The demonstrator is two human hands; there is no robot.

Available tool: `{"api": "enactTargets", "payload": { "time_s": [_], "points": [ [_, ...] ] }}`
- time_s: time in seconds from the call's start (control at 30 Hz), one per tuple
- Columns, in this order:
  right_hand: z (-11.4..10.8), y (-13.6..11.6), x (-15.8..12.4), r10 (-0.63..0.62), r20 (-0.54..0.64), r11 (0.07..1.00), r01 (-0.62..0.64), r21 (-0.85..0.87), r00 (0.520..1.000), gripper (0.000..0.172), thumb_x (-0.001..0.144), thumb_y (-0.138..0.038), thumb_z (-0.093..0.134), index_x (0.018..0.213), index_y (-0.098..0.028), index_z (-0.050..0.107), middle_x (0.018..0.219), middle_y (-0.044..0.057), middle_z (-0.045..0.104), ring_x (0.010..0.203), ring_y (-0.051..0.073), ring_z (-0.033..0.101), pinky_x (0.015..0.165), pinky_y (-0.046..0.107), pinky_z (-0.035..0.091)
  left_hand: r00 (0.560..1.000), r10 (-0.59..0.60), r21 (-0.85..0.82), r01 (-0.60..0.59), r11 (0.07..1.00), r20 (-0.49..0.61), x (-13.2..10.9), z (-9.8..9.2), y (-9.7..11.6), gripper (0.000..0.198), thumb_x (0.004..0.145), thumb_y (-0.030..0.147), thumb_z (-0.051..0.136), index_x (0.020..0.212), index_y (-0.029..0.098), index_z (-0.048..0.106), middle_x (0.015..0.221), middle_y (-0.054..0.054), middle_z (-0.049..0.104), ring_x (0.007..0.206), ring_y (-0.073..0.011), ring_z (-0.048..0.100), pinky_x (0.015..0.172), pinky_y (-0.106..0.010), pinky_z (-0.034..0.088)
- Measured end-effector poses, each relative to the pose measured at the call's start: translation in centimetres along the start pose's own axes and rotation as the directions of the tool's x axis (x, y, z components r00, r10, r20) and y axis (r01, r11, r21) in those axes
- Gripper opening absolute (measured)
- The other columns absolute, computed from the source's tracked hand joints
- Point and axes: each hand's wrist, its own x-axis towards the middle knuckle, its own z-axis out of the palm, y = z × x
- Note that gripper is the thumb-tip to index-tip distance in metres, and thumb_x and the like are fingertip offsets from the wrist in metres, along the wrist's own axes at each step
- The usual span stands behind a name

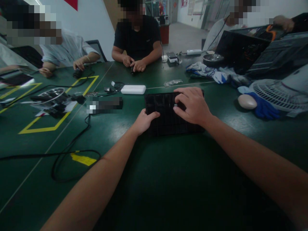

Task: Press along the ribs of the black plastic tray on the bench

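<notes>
A flat black rectangular tray-like panel [166, 123] with faint raised lines rests on the green table before me. My left hand [145, 121] grips its left edge, thumb lying on top and the other fingers hidden from view. Over the right part of the panel, my right hand [192, 105] is bent into a pinch. Between its thumb and index finger shows a small greyish piece [175, 105], too small to name. Whether that piece touches the panel I cannot tell.
A white power bank [133, 89] lies beyond the panel. Black cable [72, 141] loops at left near a metal bowl [54, 93] of dark parts. At right are a white fan [274, 94], a blue glove [267, 107] and a pale oval object [247, 101]. Several people sit around the table.
</notes>
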Motion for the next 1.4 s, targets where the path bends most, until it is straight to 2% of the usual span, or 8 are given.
{"api": "enactTargets", "payload": {
  "time_s": [0.83,1.4],
  "points": [
    [0.00,-0.05,-0.07,0.013,0.016,1.000,-0.013,0.009,1.000,0.015,0.087,-0.035,0.061,0.098,-0.025,0.061,0.132,0.009,0.065,0.121,0.033,0.057,0.102,0.051,0.034,1.000,0.011,0.001,-0.011,1.000,0.010,-0.13,0.12,0.11,0.040,0.064,0.042,0.074,0.095,0.017,0.068,0.100,-0.009,0.074,0.096,-0.0288,0.069,0.089,-0.042,0.056],
    [0.00,-0.09,-0.01,0.000,0.002,1.000,0.000,-0.026,1.000,0.015,0.095,-0.037,0.055,0.093,-0.023,0.061,0.131,0.008,0.066,0.120,0.030,0.058,0.100,0.047,0.035,1.000,0.004,-0.009,-0.003,1.000,0.001,-0.12,0.12,0.04,0.039,0.065,0.040,0.075,0.096,0.016,0.068,0.100,-0.009,0.074,0.094,-0.0278,0.069,0.090,-0.041,0.055]
  ]
}}
